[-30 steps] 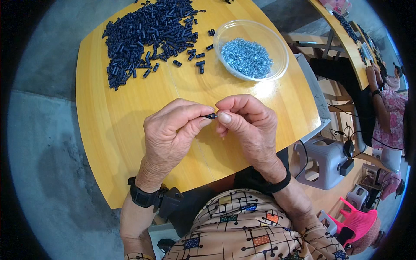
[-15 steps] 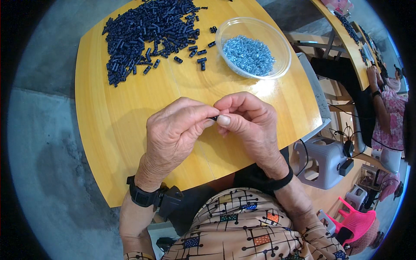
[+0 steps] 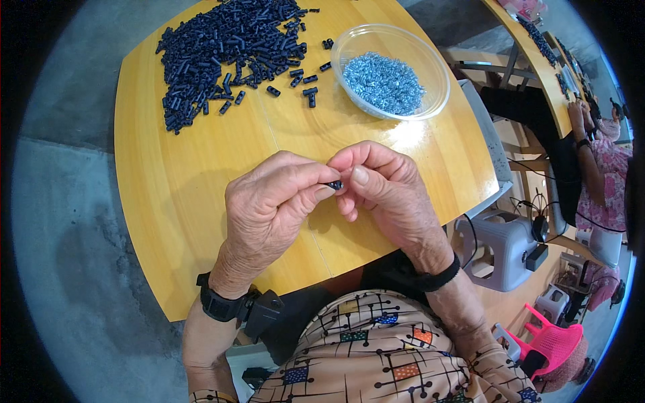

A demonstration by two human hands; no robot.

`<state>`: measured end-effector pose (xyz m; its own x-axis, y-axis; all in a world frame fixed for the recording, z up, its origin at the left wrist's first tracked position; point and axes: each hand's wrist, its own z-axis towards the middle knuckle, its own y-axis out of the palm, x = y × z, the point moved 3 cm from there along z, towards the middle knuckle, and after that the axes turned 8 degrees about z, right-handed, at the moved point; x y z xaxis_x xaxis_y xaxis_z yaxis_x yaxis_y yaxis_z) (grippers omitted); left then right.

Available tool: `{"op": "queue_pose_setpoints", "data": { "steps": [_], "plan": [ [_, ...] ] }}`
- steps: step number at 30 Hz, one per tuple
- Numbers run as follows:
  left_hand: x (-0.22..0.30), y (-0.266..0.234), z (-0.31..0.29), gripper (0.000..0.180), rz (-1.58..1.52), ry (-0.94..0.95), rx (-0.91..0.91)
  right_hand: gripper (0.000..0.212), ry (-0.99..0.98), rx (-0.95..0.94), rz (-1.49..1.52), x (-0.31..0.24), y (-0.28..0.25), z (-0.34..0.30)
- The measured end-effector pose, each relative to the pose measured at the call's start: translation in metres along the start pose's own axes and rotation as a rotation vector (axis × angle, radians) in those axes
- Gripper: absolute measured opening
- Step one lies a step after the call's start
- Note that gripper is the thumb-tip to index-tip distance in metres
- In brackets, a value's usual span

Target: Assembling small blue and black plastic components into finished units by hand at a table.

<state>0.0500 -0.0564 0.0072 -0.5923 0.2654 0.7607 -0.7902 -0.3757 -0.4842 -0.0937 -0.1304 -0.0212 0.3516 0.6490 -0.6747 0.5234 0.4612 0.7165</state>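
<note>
I have one small black part [image 3: 335, 185] pinched between the thumb and index finger of my left hand [image 3: 262, 201], its end poking out toward my right hand [image 3: 390, 188]. Ahead of my grip sit one clear bowl [image 3: 435, 70] of bluish pieces [image 3: 384, 84], to the right, and one heap of black parts [image 3: 232, 47], to the left, both past counting. Half a second ago my right thumb lay at the part's end; now it is raised, though I cannot tell whether those curled fingers hold anything. Bare tabletop [image 3: 168, 195] opens left of my grip; its near edge runs just behind.
</note>
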Motion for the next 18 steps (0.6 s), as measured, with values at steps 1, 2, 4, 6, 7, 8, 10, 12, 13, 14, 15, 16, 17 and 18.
{"op": "queue_pose_setpoints", "data": {
  "steps": [1,2,4,6,7,8,10,12,13,14,15,16,17,18],
  "plan": [
    [0.0001,0.0,0.0003,0.013,0.001,-0.002,-0.002,0.018,0.003,-0.003,0.03,0.0002,-0.0001,-0.0002],
    [0.0002,0.0,0.0005,0.013,0.003,-0.004,-0.003,0.018,0.003,-0.003,0.031,0.0003,-0.0004,-0.0005],
    [0.0,0.0008,0.0005,0.013,0.001,-0.008,0.0,0.019,-0.004,-0.002,-0.009,0.0005,-0.001,-0.0012],
    [0.0002,0.0014,0.0007,0.013,0.0,-0.012,0.004,0.019,-0.006,0.002,-0.018,0.0007,-0.0008,-0.0015],
    [0.0004,0.0009,0.0006,0.013,0.002,-0.018,0.009,0.019,-0.006,0.004,-0.026,0.0013,-0.0005,-0.0014],
    [0.0004,0.0006,0.0005,0.013,0.004,-0.024,0.014,0.019,-0.006,0.004,-0.026,0.0017,0.0,-0.0014],
    [-0.0002,0.0004,0.0004,0.013,0.013,-0.019,0.016,0.019,-0.007,0.005,-0.009,0.0022,0.0013,-0.0018],
    [-0.0002,0.0001,0.0004,0.013,0.021,-0.014,0.018,0.019,-0.028,0.012,-0.03,0.0044,0.0017,-0.001],
    [-0.0005,0.0002,0.0003,0.013,0.017,-0.018,0.016,0.019,-0.047,0.02,-0.051,0.0048,0.0016,-0.0008],
    [-0.0007,0.0002,0.0002,0.013,0.014,-0.023,0.015,0.019,-0.048,0.02,-0.051,0.0046,0.0018,-0.0008],
    [-0.0006,0.0003,0.0002,0.013,0.014,-0.022,0.015,0.019,-0.042,0.03,-0.059,0.0046,0.0018,-0.0007],
    [-0.0006,0.0004,0.0004,0.013,0.01,-0.022,0.017,0.019,-0.037,0.04,-0.066,0.0045,0.0016,-0.0006],
    [-0.0006,0.0004,0.0005,0.013,0.007,-0.022,0.018,0.019,-0.037,0.04,-0.066,0.0044,0.0018,-0.0005],
    [-0.0007,0.0004,0.0004,0.013,0.007,-0.021,0.019,0.018,-0.038,0.042,-0.065,0.0045,0.002,-0.0004]
  ]
}}
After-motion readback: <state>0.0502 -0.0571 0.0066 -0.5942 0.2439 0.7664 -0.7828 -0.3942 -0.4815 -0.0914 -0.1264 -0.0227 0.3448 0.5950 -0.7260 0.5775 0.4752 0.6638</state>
